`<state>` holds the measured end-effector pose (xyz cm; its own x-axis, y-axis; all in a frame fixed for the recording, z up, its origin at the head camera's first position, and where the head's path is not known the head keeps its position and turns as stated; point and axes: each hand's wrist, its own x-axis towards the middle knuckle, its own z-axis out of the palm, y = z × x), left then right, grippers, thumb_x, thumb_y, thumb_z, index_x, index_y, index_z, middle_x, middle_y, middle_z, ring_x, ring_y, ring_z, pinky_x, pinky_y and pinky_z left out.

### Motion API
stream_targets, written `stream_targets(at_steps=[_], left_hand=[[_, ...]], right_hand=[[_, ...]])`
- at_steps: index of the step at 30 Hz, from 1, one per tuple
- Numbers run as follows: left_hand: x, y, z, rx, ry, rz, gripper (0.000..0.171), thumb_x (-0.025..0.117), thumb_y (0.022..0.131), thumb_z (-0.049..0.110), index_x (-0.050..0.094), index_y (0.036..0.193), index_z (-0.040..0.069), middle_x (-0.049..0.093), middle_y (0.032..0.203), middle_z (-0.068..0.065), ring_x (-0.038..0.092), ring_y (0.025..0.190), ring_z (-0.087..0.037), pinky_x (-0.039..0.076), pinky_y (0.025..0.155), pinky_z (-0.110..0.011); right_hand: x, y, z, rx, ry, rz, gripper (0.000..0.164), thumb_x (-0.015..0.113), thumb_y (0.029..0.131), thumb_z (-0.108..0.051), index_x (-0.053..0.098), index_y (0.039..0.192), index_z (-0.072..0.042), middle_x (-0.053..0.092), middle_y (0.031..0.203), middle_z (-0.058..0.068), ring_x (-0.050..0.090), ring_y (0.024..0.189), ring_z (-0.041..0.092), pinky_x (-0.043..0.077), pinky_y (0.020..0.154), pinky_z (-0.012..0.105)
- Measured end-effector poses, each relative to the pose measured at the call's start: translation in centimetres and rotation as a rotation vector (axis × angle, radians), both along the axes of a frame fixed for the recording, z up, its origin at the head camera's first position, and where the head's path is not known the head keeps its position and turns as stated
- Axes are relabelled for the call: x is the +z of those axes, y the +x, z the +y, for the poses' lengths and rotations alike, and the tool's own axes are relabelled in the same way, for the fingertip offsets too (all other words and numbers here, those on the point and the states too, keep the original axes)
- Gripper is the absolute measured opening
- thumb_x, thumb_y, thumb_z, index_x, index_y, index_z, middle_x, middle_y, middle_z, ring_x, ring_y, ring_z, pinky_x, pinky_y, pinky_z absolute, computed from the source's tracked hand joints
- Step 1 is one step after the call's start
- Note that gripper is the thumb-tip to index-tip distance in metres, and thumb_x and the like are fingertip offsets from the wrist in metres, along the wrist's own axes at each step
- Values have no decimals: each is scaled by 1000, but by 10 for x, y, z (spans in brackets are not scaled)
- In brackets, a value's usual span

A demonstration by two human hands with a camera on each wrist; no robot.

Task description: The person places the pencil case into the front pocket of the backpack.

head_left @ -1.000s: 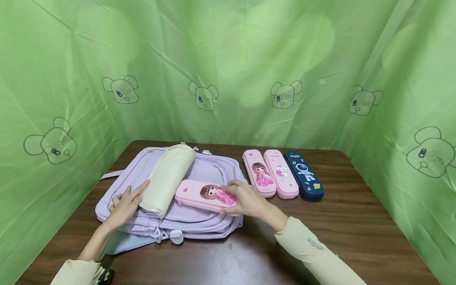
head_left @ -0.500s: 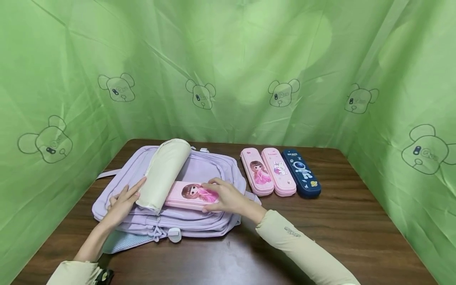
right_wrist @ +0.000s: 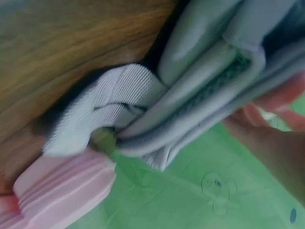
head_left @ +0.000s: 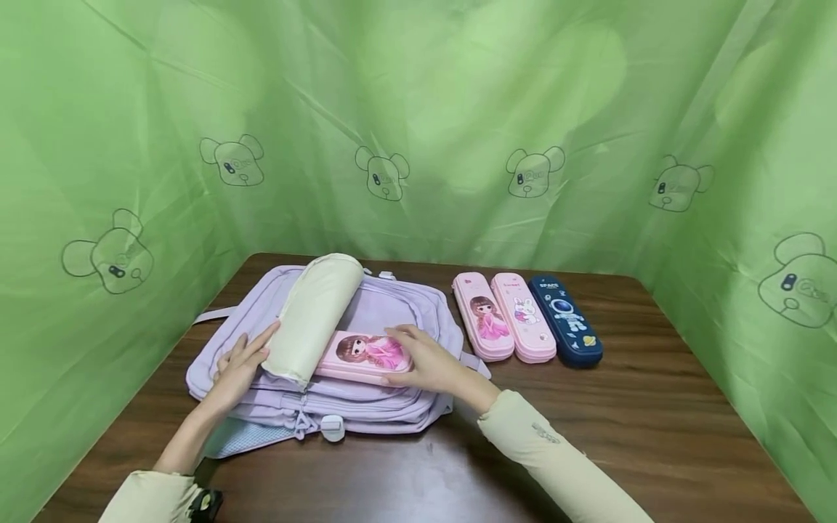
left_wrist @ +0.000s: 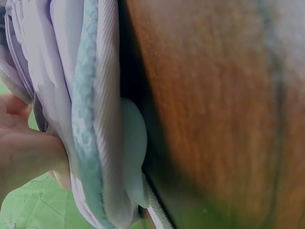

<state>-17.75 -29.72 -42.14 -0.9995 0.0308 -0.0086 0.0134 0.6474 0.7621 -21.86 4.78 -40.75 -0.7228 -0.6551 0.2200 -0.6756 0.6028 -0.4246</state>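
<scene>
A lavender backpack [head_left: 386, 309] lies flat on the table, with a cream, rolled-looking flap [head_left: 312, 316] across its front. My right hand [head_left: 434, 367] grips the right end of a pink pencil case [head_left: 362, 354] printed with a doll in a pink dress. The case's left end is hidden beneath the flap. My left hand [head_left: 240, 370] rests on the bag's left part, its forefinger stretched along the flap's edge. In the left wrist view, part of the left hand [left_wrist: 28, 148] shows beside the bag's side; the right wrist view catches only part of the right hand [right_wrist: 271, 129].
To the right of the bag, a second pink doll pencil case [head_left: 484, 317], a pink rabbit case [head_left: 524, 318] and a navy astronaut case [head_left: 566, 321] lie side by side. A blue mesh piece [head_left: 245, 437] sticks out under the bag. Green curtains surround the brown table [head_left: 621, 443].
My right hand has moved the pink pencil case leftward over the bag, and its left end has gone under the cream flap. The left hand stays at the flap's edge.
</scene>
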Motion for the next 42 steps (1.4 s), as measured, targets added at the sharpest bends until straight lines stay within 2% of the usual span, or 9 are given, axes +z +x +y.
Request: stream_targets(at_steps=[4, 7, 11, 17, 24, 30, 35, 42], left_hand=[[-1, -2, 2, -8, -39, 55, 51, 28, 101, 41, 20, 150, 27, 0, 149, -31, -6, 128, -59, -5, 88, -76], [0, -2, 2, -19, -40, 75, 55, 31, 100, 42, 18, 150, 22, 3, 148, -32, -6, 130, -56, -7, 91, -75], [0, 1, 3, -7, -37, 30, 62, 30, 99, 46, 14, 150, 15, 0, 148, -32, -8, 131, -55, -8, 93, -73], [2, 3, 1, 0, -35, 15, 63, 26, 98, 51, 6, 151, 23, -1, 149, -31, -8, 129, -57, -7, 89, -76], [4, 2, 5, 13, 5, -2, 67, 27, 97, 55, 7, 151, 22, -5, 150, -27, -11, 131, -53, -10, 91, -74], [5, 3, 7, 30, -1, -18, 68, 29, 96, 56, 8, 151, 22, -7, 150, -27, -11, 131, -53, -8, 93, -72], [6, 0, 9, 24, -9, 7, 66, 28, 97, 55, 9, 151, 22, -7, 150, -27, -11, 131, -53, -8, 93, -72], [4, 2, 9, 34, -26, 12, 65, 26, 98, 53, 10, 151, 20, -6, 150, -28, -9, 131, -54, -5, 92, -74]], right_hand=[[2, 3, 10, -74, -2, 9, 82, 73, 77, -45, 40, 139, -3, 52, 127, 17, 52, 114, 28, 40, 97, 38], [2, 0, 10, -60, -28, 39, 75, 75, 76, -40, 47, 133, 1, 57, 124, 17, 55, 112, 28, 41, 97, 37], [-2, -3, 3, -19, -42, 41, 71, 78, 75, -34, 50, 130, 3, 57, 125, 15, 53, 115, 26, 38, 100, 34], [-9, -4, -19, 22, -42, 29, 75, 75, 78, -36, 44, 133, 5, 55, 126, 17, 53, 116, 25, 38, 100, 32], [-9, -3, -39, 25, -28, -3, 85, 72, 82, -33, 27, 142, 7, 47, 132, 23, 47, 121, 28, 33, 103, 32], [-11, 3, -51, -7, -39, -26, 93, 73, 81, -33, 16, 145, 6, 46, 133, 24, 46, 121, 29, 33, 104, 32], [-11, 0, -46, -47, -29, -13, 91, 72, 81, -40, 23, 145, 3, 47, 133, 22, 46, 121, 30, 34, 103, 35], [-14, 1, -38, -33, -38, -28, 82, 71, 81, -39, 34, 139, 6, 48, 131, 20, 47, 120, 29, 34, 103, 35]])
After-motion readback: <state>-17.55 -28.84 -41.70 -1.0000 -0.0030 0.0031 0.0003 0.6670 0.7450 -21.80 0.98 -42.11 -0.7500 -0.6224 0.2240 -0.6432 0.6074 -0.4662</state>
